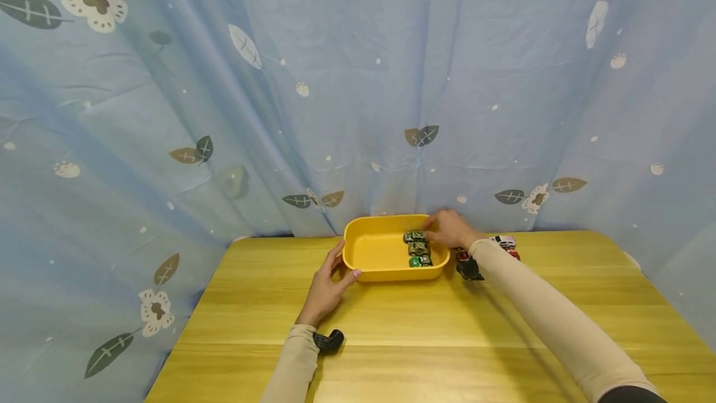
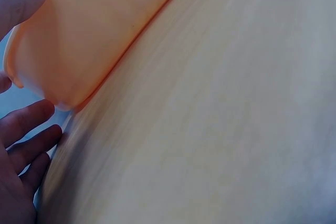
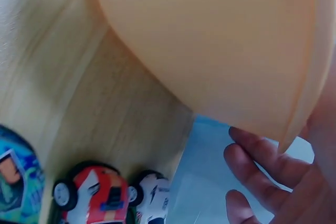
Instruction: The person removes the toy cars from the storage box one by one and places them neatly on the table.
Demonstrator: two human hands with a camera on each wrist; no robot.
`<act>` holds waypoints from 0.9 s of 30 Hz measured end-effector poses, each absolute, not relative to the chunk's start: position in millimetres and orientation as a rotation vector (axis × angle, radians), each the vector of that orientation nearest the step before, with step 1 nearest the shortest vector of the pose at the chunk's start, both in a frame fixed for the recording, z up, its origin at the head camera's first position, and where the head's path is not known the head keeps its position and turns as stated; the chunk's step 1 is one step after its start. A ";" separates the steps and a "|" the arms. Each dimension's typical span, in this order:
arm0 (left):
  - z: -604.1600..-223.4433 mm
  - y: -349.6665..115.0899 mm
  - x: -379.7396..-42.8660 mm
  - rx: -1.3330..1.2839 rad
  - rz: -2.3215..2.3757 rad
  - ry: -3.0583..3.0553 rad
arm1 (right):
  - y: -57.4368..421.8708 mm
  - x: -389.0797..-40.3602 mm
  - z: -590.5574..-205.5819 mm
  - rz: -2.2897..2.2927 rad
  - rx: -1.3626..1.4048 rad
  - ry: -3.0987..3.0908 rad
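Note:
A yellow plastic tray [image 1: 366, 247] stands near the back of the wooden table. My left hand [image 1: 324, 288] holds its left end, thumb at the front rim; in the left wrist view the lower fingers [image 2: 37, 140] spread outside the wall. Inside, at the right, a camouflage toy car [image 1: 414, 237], a second camouflage toy car [image 1: 417, 249] and a green toy car [image 1: 421, 261] lie in a row. My right hand [image 1: 453, 229] reaches over the back right corner, fingertips at the rearmost car. I cannot tell whether they pinch it. Behind the tray several right fingers [image 3: 257, 166] show.
Right of the tray, partly behind my right forearm, sit more toy cars: a white one [image 1: 503, 240], a red one [image 3: 102, 195] and a black one [image 1: 470, 270]. A blue patterned curtain [image 1: 358, 111] hangs right behind the table [image 1: 403, 334].

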State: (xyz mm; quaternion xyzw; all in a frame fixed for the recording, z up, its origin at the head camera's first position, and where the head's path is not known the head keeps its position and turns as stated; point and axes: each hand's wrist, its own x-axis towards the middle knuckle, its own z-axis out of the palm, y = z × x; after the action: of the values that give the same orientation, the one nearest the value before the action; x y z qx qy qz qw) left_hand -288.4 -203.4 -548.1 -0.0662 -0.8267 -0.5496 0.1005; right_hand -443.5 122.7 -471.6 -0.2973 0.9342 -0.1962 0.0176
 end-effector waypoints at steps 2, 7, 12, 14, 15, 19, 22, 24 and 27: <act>-549.2 -203.3 -288.4 -0.198 -1.632 -2.437 | 120.1 -444.0 -472.3 -0.595 -0.933 2.911; -549.2 -202.4 -287.7 -0.195 -1.645 -2.427 | 113.6 -444.2 -478.7 -0.544 -0.920 2.928; -549.5 -201.9 -287.4 -0.182 -1.648 -2.423 | 110.5 -441.4 -482.9 -0.548 -0.888 2.944; -549.1 -202.2 -287.4 -0.184 -1.652 -2.418 | 109.6 -440.3 -483.2 -0.552 -0.886 2.954; -548.6 -202.3 -287.5 -0.185 -1.651 -2.417 | 109.1 -439.7 -483.2 -0.551 -0.888 2.958; -546.6 -202.6 -288.0 -0.190 -1.647 -2.418 | 106.9 -439.0 -483.7 -0.540 -0.888 2.968; -546.2 -202.7 -287.6 -0.183 -1.643 -2.425 | 105.9 -439.1 -484.7 -0.536 -0.879 2.959; -546.3 -202.7 -287.0 -0.181 -1.641 -2.429 | 105.4 -439.2 -485.7 -0.529 -0.874 2.952; -547.4 -202.8 -286.5 -0.180 -1.634 -2.434 | 104.5 -439.3 -487.1 -0.505 -0.868 2.949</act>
State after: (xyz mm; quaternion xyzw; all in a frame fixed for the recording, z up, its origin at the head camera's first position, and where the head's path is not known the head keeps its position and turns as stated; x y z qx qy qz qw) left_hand -286.5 -202.8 -547.4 -0.0611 -0.8244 -0.5533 0.1020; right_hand -439.3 104.5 -487.1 -0.2786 0.9465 -0.1621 0.0130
